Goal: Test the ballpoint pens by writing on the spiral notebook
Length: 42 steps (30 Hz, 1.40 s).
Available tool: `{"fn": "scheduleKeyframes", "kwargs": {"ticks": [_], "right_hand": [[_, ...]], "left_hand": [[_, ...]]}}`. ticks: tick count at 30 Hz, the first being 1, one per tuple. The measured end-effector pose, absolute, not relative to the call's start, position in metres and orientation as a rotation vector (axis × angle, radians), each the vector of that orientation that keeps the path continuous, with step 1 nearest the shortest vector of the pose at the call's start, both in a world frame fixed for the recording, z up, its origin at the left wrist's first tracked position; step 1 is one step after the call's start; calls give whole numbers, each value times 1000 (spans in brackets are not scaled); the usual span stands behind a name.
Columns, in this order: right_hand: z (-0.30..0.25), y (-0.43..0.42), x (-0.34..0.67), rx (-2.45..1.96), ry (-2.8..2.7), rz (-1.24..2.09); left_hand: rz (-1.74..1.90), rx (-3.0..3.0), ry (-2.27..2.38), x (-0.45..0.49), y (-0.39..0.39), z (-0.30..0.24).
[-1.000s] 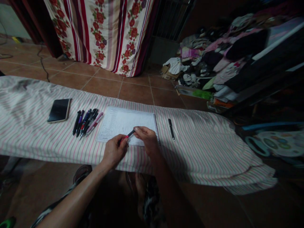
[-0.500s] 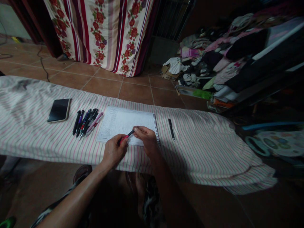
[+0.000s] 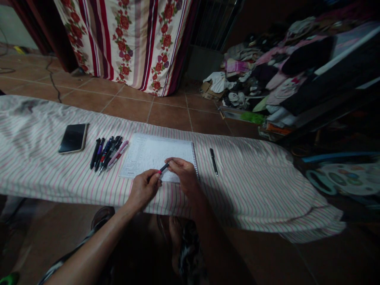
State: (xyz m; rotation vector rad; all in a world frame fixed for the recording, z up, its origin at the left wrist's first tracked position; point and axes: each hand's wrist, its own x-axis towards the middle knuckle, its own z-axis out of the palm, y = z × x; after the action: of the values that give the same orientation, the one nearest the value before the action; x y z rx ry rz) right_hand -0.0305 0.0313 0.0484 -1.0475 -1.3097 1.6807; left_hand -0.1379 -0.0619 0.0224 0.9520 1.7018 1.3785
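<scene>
Over the lower part of a spiral notebook (image 3: 160, 148), my two hands share one pen (image 3: 164, 167) with a dark barrel and a pink-red part. My left hand (image 3: 145, 185) is closed around its pink-red end, which the fingers mostly cover. The fingertips of my right hand (image 3: 183, 171) pinch the dark end. Writing or print covers the notebook's left side. A black pen (image 3: 213, 161) lies alone to the right of the notebook. Left of it is a bunch of several pens (image 3: 107, 152), black, purple and pink.
A phone (image 3: 73, 137) lies face up left of the pens. Striped cloth (image 3: 252, 182) covers the long, narrow surface. Beyond it are a tiled floor (image 3: 133, 107), a floral curtain (image 3: 139, 43) and a heap of clothes (image 3: 255, 67). My feet are below the near edge.
My left hand has shifted slightly along the pen, and less of its pink-red part shows now. The right hand keeps its pinch in nearly the same place.
</scene>
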Motion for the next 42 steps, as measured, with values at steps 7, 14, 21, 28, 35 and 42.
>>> {"fn": "scheduleKeyframes", "kwargs": {"ticks": [7,14,21,28,35,42], "right_hand": [[50,32,-28,-956,-1288,1796],[49,34,-28,-967,-1271,1826],[49,34,-29,-1000,-1284,1778],[48,34,-31,-1066,-1332,1653],[47,32,-33,-1075,-1270,1665],[49,30,-32,-1057,-1197,1720]], "left_hand": [[1445,898,1591,-136,-61,19],[1413,952,1542,-139,-63,22],[1388,1002,1600,-141,-62,26],[1369,1075,1718,-142,-62,21],[1321,1153,1832,-144,-62,20],[1329,1135,1809,-143,-62,21]]}}
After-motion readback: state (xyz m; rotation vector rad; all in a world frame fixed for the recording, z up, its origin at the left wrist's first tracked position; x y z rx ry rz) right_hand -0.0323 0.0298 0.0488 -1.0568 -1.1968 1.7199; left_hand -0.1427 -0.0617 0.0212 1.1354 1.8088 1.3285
